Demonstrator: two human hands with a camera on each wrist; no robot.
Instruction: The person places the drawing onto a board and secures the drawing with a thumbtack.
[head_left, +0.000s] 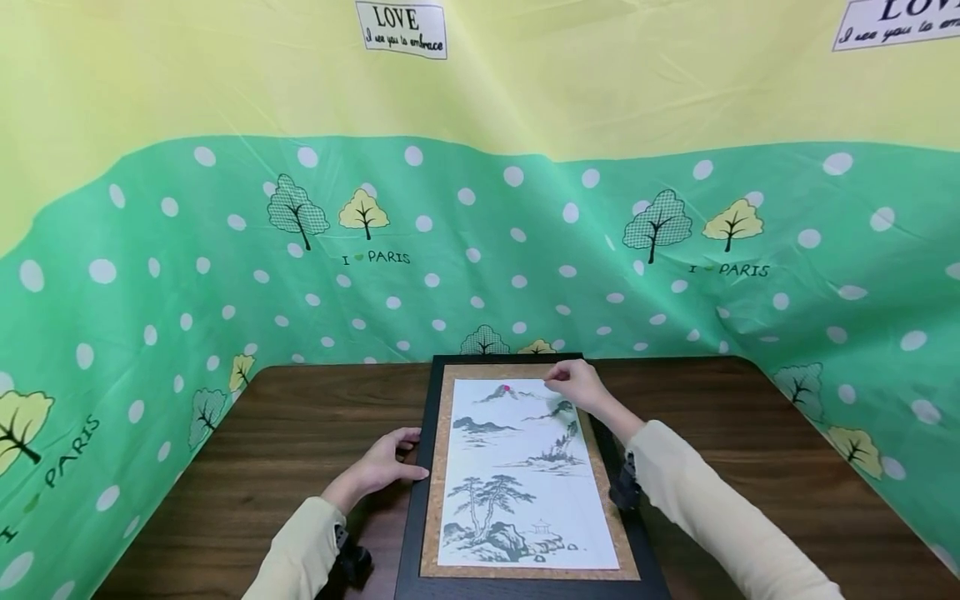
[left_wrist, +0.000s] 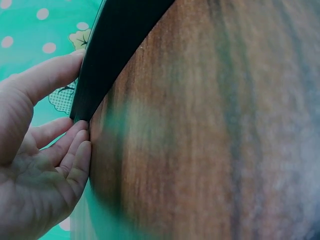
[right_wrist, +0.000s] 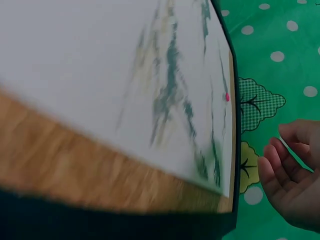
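A dark-framed cork board (head_left: 630,575) lies on the table with a white sheet (head_left: 510,458) on it, printed with a grey-green landscape of mountains, trees and rocks. My left hand (head_left: 382,462) rests against the frame's left side, touching it with thumb and fingertips. In the left wrist view the left hand (left_wrist: 45,135) has its fingers extended along the dark frame edge. My right hand (head_left: 579,390) is over the sheet's top right corner, thumb and fingers close together. In the right wrist view no object shows in the right hand (right_wrist: 292,175); its fingertips are partly hidden.
The brown wooden table (head_left: 247,450) spreads to both sides of the board. Behind it hangs a green and yellow cloth (head_left: 450,233) with white dots and tree prints. A small pink dot (head_left: 507,387) shows on the top mountain. Dark wrist cameras (head_left: 625,483) are on both sleeves.
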